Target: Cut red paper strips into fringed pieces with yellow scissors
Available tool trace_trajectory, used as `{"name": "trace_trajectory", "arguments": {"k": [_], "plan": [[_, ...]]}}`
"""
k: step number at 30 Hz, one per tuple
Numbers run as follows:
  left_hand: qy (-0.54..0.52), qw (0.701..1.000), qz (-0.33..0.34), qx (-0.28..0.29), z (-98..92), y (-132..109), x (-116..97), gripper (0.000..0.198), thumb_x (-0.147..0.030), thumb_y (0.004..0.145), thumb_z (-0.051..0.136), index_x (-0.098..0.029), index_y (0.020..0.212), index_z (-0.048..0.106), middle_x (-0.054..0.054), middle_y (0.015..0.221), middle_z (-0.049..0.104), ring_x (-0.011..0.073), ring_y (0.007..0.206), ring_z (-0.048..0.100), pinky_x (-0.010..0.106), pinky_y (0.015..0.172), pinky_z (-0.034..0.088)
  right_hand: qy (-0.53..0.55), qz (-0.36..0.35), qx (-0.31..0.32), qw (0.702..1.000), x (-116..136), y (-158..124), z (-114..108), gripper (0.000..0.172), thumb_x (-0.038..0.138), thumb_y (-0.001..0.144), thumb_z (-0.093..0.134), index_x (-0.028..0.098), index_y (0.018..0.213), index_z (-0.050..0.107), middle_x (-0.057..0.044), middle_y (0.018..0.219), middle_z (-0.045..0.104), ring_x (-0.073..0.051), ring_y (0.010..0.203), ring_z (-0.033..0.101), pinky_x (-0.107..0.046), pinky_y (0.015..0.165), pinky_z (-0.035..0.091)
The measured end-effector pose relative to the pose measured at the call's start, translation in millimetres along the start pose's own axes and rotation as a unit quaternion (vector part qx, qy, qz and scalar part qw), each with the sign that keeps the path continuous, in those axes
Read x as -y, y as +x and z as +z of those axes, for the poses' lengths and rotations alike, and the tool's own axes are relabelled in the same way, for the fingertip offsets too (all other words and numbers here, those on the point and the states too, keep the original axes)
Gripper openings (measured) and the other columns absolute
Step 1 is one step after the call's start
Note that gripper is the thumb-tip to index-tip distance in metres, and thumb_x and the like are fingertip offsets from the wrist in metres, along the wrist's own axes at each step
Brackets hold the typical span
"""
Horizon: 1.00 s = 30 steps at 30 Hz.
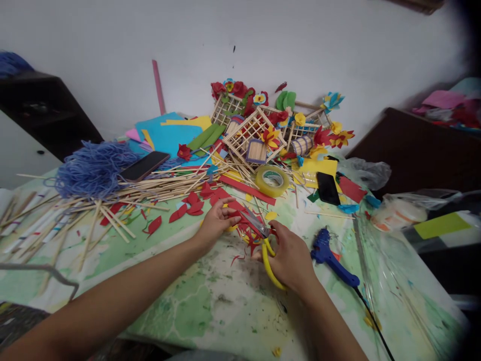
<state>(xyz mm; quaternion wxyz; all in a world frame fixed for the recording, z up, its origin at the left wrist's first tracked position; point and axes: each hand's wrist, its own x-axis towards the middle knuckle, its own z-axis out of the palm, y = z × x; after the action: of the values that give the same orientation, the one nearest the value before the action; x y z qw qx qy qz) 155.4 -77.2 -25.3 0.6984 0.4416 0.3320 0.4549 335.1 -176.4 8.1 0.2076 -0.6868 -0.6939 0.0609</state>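
My left hand is closed, its fingertips pinching what looks like a piece of red paper. In my right hand is a pair of scissors with yellow handles. Their metal blades point up and left toward the red paper, close to my left fingertips. Beneath the blades lies a small heap of red and yellow paper scraps. Red petal-shaped cutouts are scattered left of and beyond my left hand.
Behind are thin sticks, a blue yarn heap, a tape roll, stick frames with paper flowers, and two phones. A blue glue gun, its black cord trailing, lies right of my right hand.
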Motion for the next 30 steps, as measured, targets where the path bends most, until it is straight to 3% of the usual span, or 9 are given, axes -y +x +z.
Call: {"name": "trace_trajectory", "arguments": {"k": [3, 8, 22, 30], "plan": [[0.002, 1.0, 0.003, 0.006, 0.2, -0.7, -0.3, 0.06, -0.016, 0.06, 0.073, -0.022, 0.114, 0.047, -0.003, 0.079, 0.057, 0.0086, 0.066, 0.058, 0.02, 0.061, 0.045, -0.03, -0.017, 0.017, 0.999, -1.4, 0.9, -0.3, 0.063, 0.039, 0.065, 0.063, 0.016, 0.121, 0.047, -0.012, 0.1, 0.061, -0.026, 0.091, 0.056, -0.033, 0.076, 0.04], [-0.004, 1.0, -0.007, 0.018, 0.4, -0.7, 0.5, 0.064, -0.015, 0.058, 0.074, -0.021, 0.115, 0.046, -0.002, 0.078, 0.06, 0.0112, 0.07, 0.061, 0.02, 0.062, 0.045, -0.032, -0.018, 0.05, 0.998, -3.8, 1.0, 2.4, 0.061, 0.04, 0.065, 0.064, 0.02, 0.121, 0.048, -0.008, 0.091, 0.061, -0.023, 0.084, 0.055, -0.029, 0.07, 0.039], [-0.01, 0.999, -0.034, 0.029, 0.7, -0.3, 0.1, 0.066, -0.007, 0.056, 0.069, -0.02, 0.116, 0.044, -0.001, 0.077, 0.061, 0.0138, 0.073, 0.063, 0.021, 0.063, 0.045, -0.024, -0.022, 0.055, 0.998, -2.9, 1.9, 0.4, 0.061, 0.044, 0.066, 0.063, 0.019, 0.12, 0.05, -0.008, 0.089, 0.06, -0.023, 0.085, 0.055, -0.029, 0.069, 0.04], [-0.004, 0.999, -0.031, 0.029, 2.5, -1.5, -1.4, 0.064, -0.007, 0.057, 0.069, -0.019, 0.116, 0.045, -0.001, 0.078, 0.061, 0.0113, 0.068, 0.06, 0.02, 0.06, 0.045, -0.013, -0.012, 0.082, 0.996, -1.7, 1.9, -0.4, 0.059, 0.043, 0.068, 0.061, 0.02, 0.121, 0.049, -0.007, 0.09, 0.06, -0.021, 0.084, 0.054, -0.027, 0.07, 0.038]]}}
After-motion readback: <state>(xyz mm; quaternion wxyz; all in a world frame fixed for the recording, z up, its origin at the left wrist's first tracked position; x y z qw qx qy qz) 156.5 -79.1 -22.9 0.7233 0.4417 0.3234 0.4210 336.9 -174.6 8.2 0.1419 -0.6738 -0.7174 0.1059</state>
